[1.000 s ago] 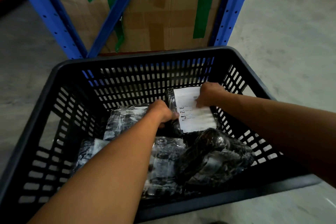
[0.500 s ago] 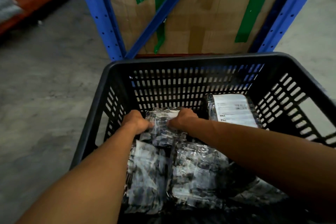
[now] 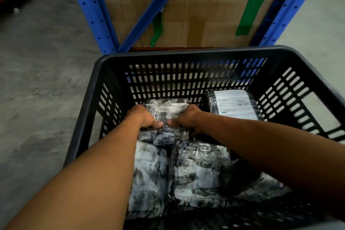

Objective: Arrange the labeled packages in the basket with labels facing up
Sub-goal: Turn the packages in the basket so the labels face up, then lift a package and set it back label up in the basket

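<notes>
A black slotted plastic basket (image 3: 186,56) holds several shiny plastic-wrapped packages. At the back right lies a package with its white label (image 3: 235,103) facing up. My left hand (image 3: 143,117) and my right hand (image 3: 186,117) both grip a wrapped package (image 3: 166,107) at the back left of the basket, thumbs pressed on its near edge. Two more wrapped packages lie closer to me, one on the left (image 3: 149,177) and one in the middle (image 3: 199,172). My forearms hide parts of the basket floor.
A blue metal rack (image 3: 91,9) stands right behind the basket, with a large cardboard box (image 3: 201,5) taped in green on its lowest level. Grey concrete floor (image 3: 41,80) spreads to the left and right.
One second ago both hands were on the labelled package at the back right. They have moved left onto the back-left package and closed on its near edge; the view has shifted too.
</notes>
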